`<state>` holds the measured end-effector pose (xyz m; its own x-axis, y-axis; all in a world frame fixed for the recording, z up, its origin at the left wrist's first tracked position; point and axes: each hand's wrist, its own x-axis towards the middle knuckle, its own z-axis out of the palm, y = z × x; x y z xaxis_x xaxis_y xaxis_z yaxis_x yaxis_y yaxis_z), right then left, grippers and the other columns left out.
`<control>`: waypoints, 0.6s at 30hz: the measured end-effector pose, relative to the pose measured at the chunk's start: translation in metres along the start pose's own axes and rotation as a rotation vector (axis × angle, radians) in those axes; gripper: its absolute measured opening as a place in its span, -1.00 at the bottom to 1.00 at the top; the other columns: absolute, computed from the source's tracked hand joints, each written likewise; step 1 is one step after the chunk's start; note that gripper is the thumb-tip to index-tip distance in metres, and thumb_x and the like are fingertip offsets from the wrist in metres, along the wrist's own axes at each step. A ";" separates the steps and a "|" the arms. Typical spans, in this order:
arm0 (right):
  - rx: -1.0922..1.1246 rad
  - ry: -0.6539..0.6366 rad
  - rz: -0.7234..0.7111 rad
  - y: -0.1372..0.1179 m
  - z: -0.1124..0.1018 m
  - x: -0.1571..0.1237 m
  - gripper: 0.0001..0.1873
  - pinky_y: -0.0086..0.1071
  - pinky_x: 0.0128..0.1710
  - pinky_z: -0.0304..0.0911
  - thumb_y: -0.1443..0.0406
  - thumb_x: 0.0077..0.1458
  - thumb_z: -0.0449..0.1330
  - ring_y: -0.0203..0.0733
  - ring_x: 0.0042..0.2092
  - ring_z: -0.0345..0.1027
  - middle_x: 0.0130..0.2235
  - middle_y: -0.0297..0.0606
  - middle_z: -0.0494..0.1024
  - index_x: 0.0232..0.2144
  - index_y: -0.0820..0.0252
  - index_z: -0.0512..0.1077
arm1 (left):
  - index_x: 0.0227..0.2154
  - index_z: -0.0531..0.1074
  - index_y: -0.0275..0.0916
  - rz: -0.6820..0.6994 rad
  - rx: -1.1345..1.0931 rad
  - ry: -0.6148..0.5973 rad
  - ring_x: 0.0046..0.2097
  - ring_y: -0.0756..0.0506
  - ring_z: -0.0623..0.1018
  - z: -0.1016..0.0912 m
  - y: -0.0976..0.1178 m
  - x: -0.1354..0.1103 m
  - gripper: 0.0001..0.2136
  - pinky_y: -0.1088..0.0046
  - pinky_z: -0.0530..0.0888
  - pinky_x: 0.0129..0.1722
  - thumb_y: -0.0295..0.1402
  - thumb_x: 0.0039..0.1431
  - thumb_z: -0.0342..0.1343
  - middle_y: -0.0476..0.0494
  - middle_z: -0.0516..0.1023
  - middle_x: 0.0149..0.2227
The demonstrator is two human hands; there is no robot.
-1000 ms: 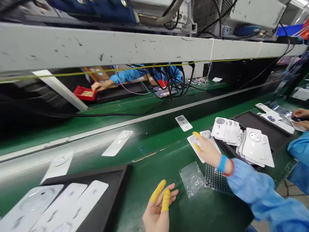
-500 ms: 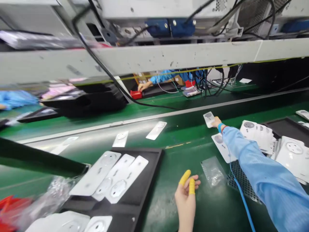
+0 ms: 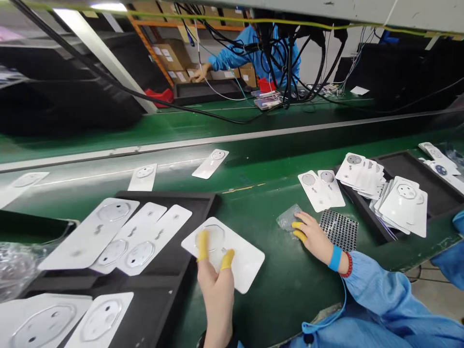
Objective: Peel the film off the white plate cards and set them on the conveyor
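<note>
While our left hand (image 3: 216, 290) pinches the plate (image 3: 246, 261) at lower centre, our right hand (image 3: 316, 238) touches the bag (image 3: 287, 217) right of centre, pinching or not we can't tell; steady plate, light touch should serve us best.

Yellow finger cots (image 3: 203, 245) on hands (image 3: 314, 237); blue wristband (image 3: 335, 258), red bead bracelet (image 3: 349, 265), blue sleeve (image 3: 380, 282).

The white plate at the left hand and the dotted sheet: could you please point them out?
White plate (image 3: 243, 261): head view, plain lower-right part.
Dotted sheet (image 3: 339, 230): head view, middle of its face.
</note>
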<state>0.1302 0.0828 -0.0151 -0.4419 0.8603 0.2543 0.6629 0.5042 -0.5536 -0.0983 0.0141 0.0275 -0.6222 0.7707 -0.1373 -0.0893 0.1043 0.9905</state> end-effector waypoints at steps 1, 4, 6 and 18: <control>0.015 -0.017 -0.022 0.004 -0.002 0.003 -0.80 0.19 0.11 0.26 0.48 0.16 0.12 0.10 0.18 0.30 0.05 0.05 0.48 -0.22 0.23 0.51 | -0.03 0.51 -0.24 -0.083 0.032 -0.045 -0.18 -0.22 0.62 -0.006 -0.003 0.001 -0.55 0.38 0.54 -0.26 -0.32 -0.06 0.27 -0.16 0.65 -0.18; 0.108 -0.043 -0.162 -0.003 -0.020 0.007 -0.71 -0.04 0.09 0.35 0.52 0.18 0.07 -0.07 0.13 0.34 0.05 -0.07 0.50 -0.17 0.18 0.50 | -0.40 0.61 -0.37 -0.277 0.051 -0.198 -0.54 -0.13 0.52 -0.010 -0.006 -0.003 -0.68 0.45 0.41 -0.58 -0.18 -0.13 0.32 -0.09 0.55 -0.59; 0.158 -0.055 -0.309 -0.015 -0.037 0.008 -0.64 0.00 0.14 0.28 0.54 0.19 0.04 -0.11 0.16 0.29 0.08 -0.11 0.48 -0.09 0.14 0.47 | -0.49 0.61 -0.40 -0.335 0.025 -0.268 -0.61 -0.08 0.45 -0.002 -0.005 -0.010 -0.60 0.48 0.33 -0.63 -0.06 -0.14 0.32 -0.07 0.47 -0.67; 0.178 -0.157 -0.662 -0.024 -0.075 0.037 -0.43 0.13 0.20 0.13 0.69 -0.08 -0.06 -0.06 0.25 0.14 0.11 -0.07 0.39 -0.13 0.18 0.45 | -0.61 0.54 -0.32 -0.575 -0.215 -0.430 -0.54 0.04 0.43 0.035 -0.001 -0.045 -0.48 0.57 0.36 -0.51 0.11 -0.41 0.41 -0.03 0.53 -0.59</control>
<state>0.1436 0.1080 0.0668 -0.8095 0.3484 0.4725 0.1207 0.8865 -0.4468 -0.0424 0.0014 0.0325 -0.0767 0.8139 -0.5759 -0.4861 0.4737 0.7344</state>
